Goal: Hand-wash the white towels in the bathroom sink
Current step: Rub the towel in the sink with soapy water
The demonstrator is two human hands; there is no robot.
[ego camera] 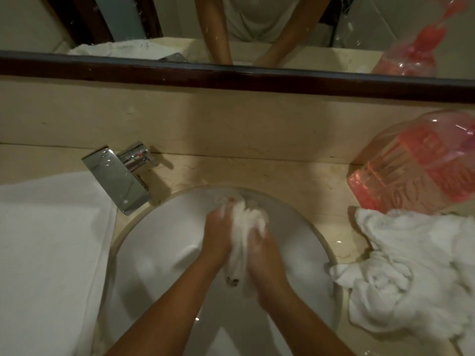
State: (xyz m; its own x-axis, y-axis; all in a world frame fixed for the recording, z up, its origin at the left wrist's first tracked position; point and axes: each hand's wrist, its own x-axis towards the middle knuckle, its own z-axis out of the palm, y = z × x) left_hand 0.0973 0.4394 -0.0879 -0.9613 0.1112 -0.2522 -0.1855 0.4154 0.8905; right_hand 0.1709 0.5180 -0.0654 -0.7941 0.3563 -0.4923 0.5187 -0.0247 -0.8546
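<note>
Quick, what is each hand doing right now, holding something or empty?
Left hand: closed, gripping the towel.
Right hand: closed, gripping the same towel.

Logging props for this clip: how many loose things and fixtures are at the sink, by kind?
Towels: 3 (held towel, flat towel, towel heap counted as one)
Pink bottle: 1
Tap: 1
Total: 5

Pink plastic jug (416,165) on marble counter (257,163), mirror (30,21) behind
</note>
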